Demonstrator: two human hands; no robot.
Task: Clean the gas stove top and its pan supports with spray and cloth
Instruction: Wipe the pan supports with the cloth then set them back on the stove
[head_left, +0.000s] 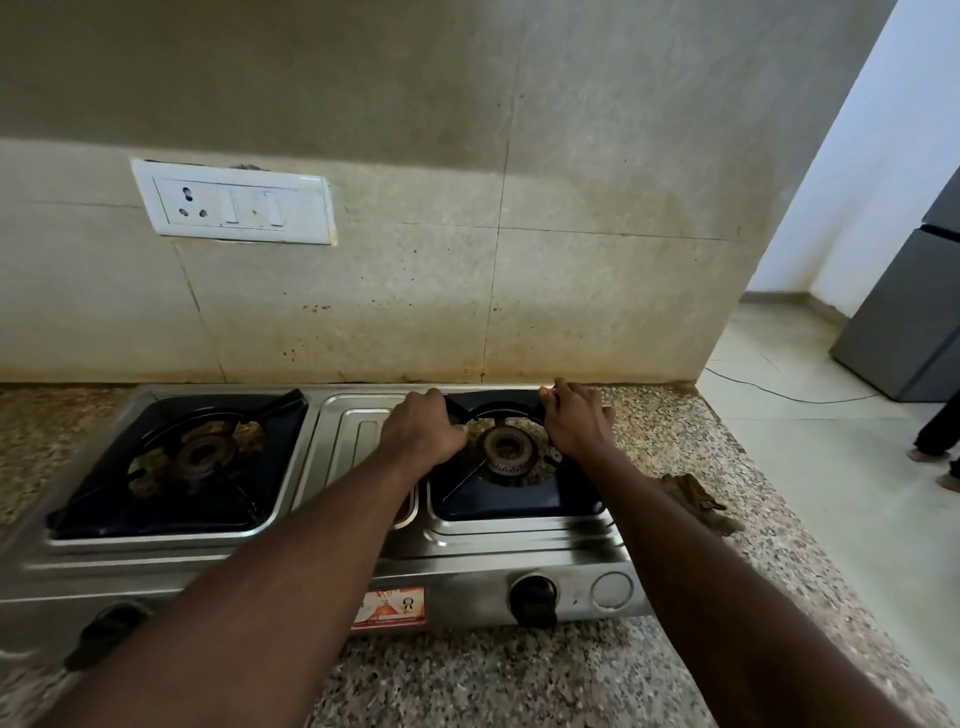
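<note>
Fingers (558, 395) of the left hand (423, 431) and right hand (574, 421) curl round the far corners of the right pan support (498, 506), which lies over its burner (504, 447) on the stove (519, 551). An uneven lift could snag it on the burner, or a greasy frame could slip and drop.

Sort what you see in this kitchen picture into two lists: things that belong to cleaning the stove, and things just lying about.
Belong to the job: stove; right pan support, gripped by the left hand and right hand; left pan support; brown cloth on the counter.

Just lying about: wall socket; fridge; cable.
</note>
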